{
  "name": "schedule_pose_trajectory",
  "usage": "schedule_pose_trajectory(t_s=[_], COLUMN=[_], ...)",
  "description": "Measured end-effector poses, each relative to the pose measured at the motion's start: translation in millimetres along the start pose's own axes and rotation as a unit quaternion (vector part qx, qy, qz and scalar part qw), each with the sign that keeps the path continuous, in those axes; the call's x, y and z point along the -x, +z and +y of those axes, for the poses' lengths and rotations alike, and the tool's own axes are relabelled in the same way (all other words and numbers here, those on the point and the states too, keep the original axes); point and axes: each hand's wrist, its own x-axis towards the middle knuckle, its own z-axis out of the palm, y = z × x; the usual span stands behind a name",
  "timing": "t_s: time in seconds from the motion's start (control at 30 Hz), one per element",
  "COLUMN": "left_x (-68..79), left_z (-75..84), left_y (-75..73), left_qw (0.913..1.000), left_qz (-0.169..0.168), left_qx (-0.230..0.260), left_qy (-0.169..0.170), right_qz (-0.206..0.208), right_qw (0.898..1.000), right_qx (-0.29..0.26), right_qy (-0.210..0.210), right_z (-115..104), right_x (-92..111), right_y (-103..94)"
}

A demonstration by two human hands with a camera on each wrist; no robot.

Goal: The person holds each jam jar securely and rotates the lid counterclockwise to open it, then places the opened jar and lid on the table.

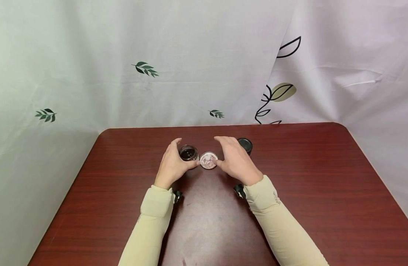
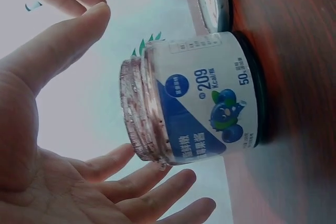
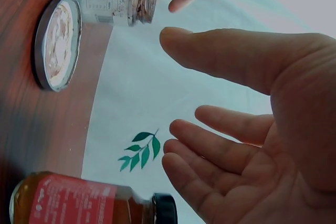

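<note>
Uncapped, clear, round jar with a white-and-blue label and dark contents [image 2: 210, 98]: upright between left thumb and fingers.

Likely moderately heavy from the filling, and stiff-walled; treat as fragile, glass or plastic not being certain. Expect a sticky, slippery neck; take hold round the labelled body, below the smeared threads. Left hand [image 1: 172, 167]: fingers loosely spread, thumb along the jar's near side; no firm grasp visible, light contact impossible to tell. Right hand [image 1: 237, 161]: fingers relaxed, released, palm turned inward, thumb apart. Near right thumb tip: shallow, round, metal-rimmed lid [image 1: 208, 160], smeared pale face up. Just beside right knuckles, on the outer side: amber-filled jar with red label and black cap [image 3: 73, 200], upright on the dark-red wooden table [image 1: 323, 184].
</note>
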Motion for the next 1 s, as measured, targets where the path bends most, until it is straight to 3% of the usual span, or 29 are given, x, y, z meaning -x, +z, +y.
schedule_pose_trajectory(t_s=[0.43, 1.0], left_x=[1.7, 4.9], left_z=[8.2, 12.9], left_y=[-3.0, -7.3], left_qw=[0.9999, 0.9998], left_qz=[0.003, 0.014], left_qx=[0.011, 0.012], left_qy=[0.000, 0.009], right_qz=[0.053, 0.061], right_qw=[0.998, 0.996], right_qx=[-0.023, -0.037], right_qy=[0.023, 0.044], right_z=[6.9, 20.1], right_x=[7.9, 17.6], right_y=[-9.8, -18.1])
